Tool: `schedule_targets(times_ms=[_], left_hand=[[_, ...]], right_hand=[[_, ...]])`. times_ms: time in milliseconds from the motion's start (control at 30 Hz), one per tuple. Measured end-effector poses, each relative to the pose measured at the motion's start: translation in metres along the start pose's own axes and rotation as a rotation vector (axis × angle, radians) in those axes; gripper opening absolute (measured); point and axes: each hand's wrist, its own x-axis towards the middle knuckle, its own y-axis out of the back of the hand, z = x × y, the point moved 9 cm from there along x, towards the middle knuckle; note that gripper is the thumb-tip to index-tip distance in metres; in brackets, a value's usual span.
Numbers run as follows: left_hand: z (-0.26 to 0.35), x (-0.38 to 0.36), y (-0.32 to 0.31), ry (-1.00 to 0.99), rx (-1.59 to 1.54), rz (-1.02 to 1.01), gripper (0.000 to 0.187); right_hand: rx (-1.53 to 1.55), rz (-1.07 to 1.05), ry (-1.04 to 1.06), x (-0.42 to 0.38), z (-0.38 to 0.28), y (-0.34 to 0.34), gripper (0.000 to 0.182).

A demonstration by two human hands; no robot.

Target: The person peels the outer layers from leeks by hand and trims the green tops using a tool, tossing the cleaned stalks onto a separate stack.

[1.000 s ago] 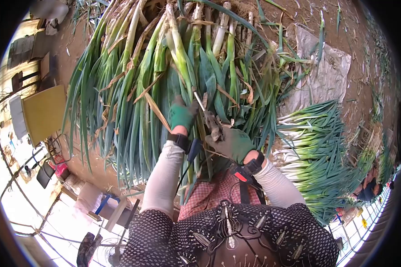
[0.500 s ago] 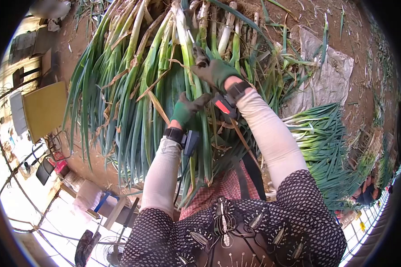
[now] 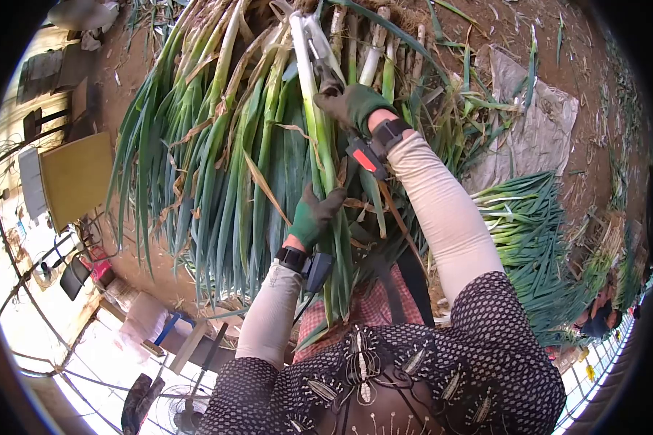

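My left hand (image 3: 317, 213), in a green and dark glove, is closed around the green leaves of a long green onion (image 3: 303, 69). Its white stem points away from me, and the leaf ends hang toward my lap. My right hand (image 3: 352, 107), gloved the same way, is closed on a hand tool (image 3: 329, 76) with a dark grip and a metal end. That metal end lies right beside the white stem; its exact kind is hard to make out. Under both hands spreads a large heap of green onions (image 3: 218, 159), roots away from me.
To the right lies a second pile of green onions (image 3: 522, 246), with a pale sheet (image 3: 530, 130) above it on the brown soil. A yellow board (image 3: 76, 180) stands at the left. A fan (image 3: 189, 415) is at the lower left.
My left hand has moved down toward my body with the onion, whose white stem now shows lower. My right hand and the tool have stayed nearly in place.
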Motion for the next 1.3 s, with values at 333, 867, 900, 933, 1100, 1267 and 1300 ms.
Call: schedule_targets(times_ms=[333,867,900,933,1100,1267,1300], left_hand=[[0.008,-0.039,-0.082,-0.121,-0.011,-0.134,0.063],[0.090,0.144,0.143,-0.143,1.080,0.472,0.063],[0.090,0.149,0.144,-0.119,1.030,0.382,0.065],[0.091,0.153,0.143,-0.098,0.981,0.296,0.067],[0.065,0.139,0.118,-0.062,0.528,0.056,0.069],[0.054,0.103,0.122,-0.046,0.657,0.188,0.052],[0.062,0.092,0.114,-0.018,0.427,0.141,0.047]], right_hand=[[0.390,0.063,0.218,-0.023,0.019,-0.006,0.049],[0.876,0.240,-0.108,-0.347,0.196,0.170,0.053],[0.905,0.296,-0.111,-0.355,0.194,0.183,0.052],[0.935,0.353,-0.110,-0.359,0.195,0.194,0.051],[0.622,0.339,-0.133,-0.278,0.274,0.184,0.033],[0.067,0.228,-0.213,-0.206,0.262,0.104,0.042],[0.138,0.101,-0.227,-0.201,0.255,0.075,0.043]])
